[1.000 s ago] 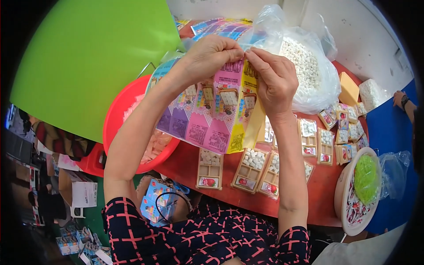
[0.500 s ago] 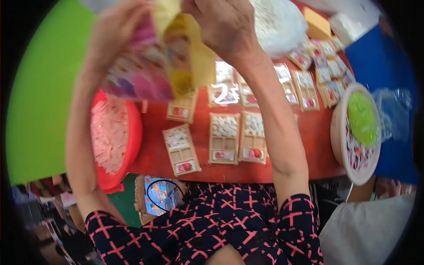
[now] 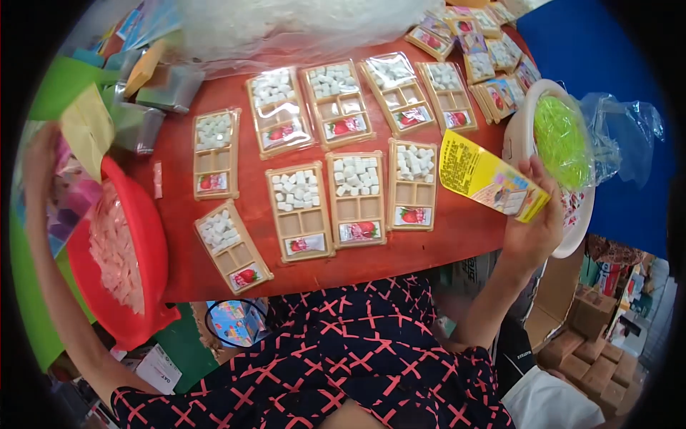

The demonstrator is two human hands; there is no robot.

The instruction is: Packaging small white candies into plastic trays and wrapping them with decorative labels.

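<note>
My right hand (image 3: 534, 232), at the right front of the red table, is closed on the lower end of a yellow printed card (image 3: 471, 168). My left hand (image 3: 43, 150), blurred at the far left, is closed on colourful printed sheets (image 3: 75, 193) in pink and purple. A pale yellow sheet (image 3: 87, 129) sticks up beside them. Between my hands, several tan compartment trays (image 3: 289, 224) lie in two rough rows. Each holds white cube-shaped pieces (image 3: 296, 187) at its far end and a strawberry-printed packet (image 3: 359, 230) at its near end; middle compartments look bare.
A red basin (image 3: 161, 250) of pink packets stands at the left, near a loose pink packet (image 3: 158, 180). At the right is a white basin (image 3: 514, 136) with a green bag (image 3: 561, 139). A large clear bag (image 3: 300, 28) and piled filled trays (image 3: 493, 100) lie farther back.
My hands have moved apart: the left swung far left with the colourful sheets, the right came down to the right with a yellow card. The view has shifted, showing more of the trays.
</note>
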